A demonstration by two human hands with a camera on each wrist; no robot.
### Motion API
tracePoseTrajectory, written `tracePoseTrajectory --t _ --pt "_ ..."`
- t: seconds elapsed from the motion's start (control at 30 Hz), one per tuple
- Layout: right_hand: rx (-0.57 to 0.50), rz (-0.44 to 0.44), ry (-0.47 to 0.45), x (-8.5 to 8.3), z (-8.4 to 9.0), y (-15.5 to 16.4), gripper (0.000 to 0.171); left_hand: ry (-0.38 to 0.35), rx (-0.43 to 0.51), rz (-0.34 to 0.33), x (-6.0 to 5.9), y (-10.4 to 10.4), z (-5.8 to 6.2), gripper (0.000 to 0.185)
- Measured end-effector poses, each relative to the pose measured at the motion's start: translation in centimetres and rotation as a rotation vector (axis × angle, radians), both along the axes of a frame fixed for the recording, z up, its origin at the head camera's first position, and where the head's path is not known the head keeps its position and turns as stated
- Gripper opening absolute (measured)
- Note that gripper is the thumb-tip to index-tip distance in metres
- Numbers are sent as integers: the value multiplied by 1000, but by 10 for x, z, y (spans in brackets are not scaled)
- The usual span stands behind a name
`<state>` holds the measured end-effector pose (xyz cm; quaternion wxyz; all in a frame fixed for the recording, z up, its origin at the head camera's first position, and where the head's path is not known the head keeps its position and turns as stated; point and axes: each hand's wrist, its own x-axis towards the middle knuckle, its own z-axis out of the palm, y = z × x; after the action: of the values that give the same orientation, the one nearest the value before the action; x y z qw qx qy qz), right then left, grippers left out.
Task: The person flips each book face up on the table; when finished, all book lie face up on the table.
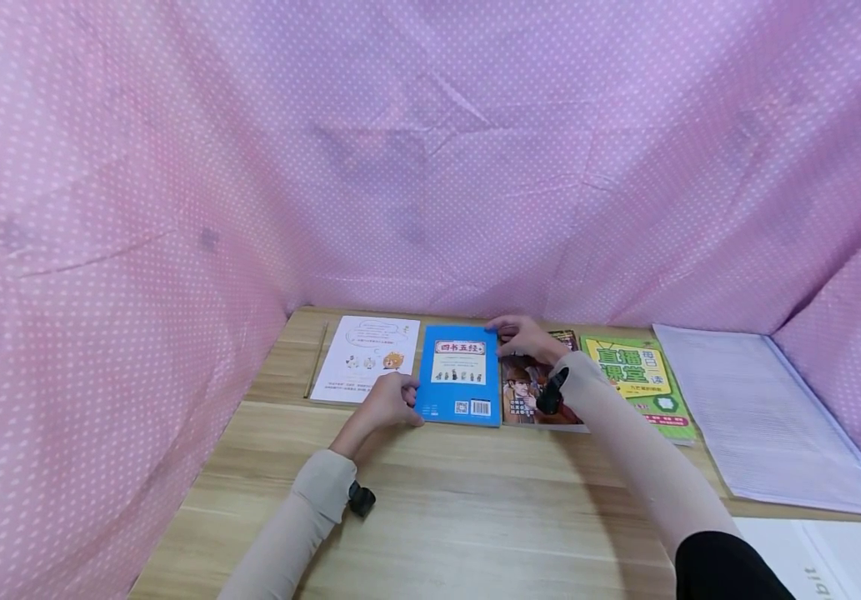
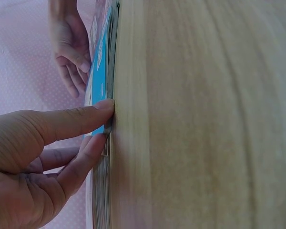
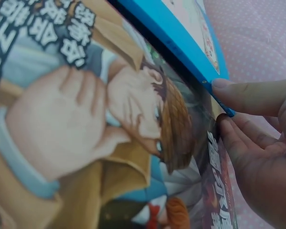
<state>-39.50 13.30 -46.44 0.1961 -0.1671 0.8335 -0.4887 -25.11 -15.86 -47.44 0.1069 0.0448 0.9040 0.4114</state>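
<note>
A blue book (image 1: 460, 408) with a cream title panel and a barcode lies on the wooden table between two other books. At its lower left corner my left hand (image 1: 385, 402) pinches it, thumb on the bottom edge and fingers along the side. My right hand (image 1: 526, 340) grips the upper right corner; in the right wrist view the thumb (image 3: 248, 98) presses the blue spine, fingers tucked just past the corner. Directly right, a comic-style book (image 1: 520, 392) with a figure in a brown coat lies partly under my right forearm. A white book (image 1: 358, 367) lies close on the left.
A green and yellow book (image 1: 673, 404) lies right of the comic-style book. Farther right is a pale mesh zip pouch (image 1: 775, 417), with a white printed item (image 1: 783, 550) in front of it. Pink dotted cloth (image 1: 430, 167) hangs behind and beside the table.
</note>
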Motion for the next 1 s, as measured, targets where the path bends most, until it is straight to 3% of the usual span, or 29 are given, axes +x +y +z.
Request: tracePoseTrajectory --t 0.57,1.0 --pt "-141 -5 -29 3 2 8 59 12 1 2 0 1 0 69" --pt "-162 -16 -38 6 2 10 57 15 -5 1 0 2 0 69"
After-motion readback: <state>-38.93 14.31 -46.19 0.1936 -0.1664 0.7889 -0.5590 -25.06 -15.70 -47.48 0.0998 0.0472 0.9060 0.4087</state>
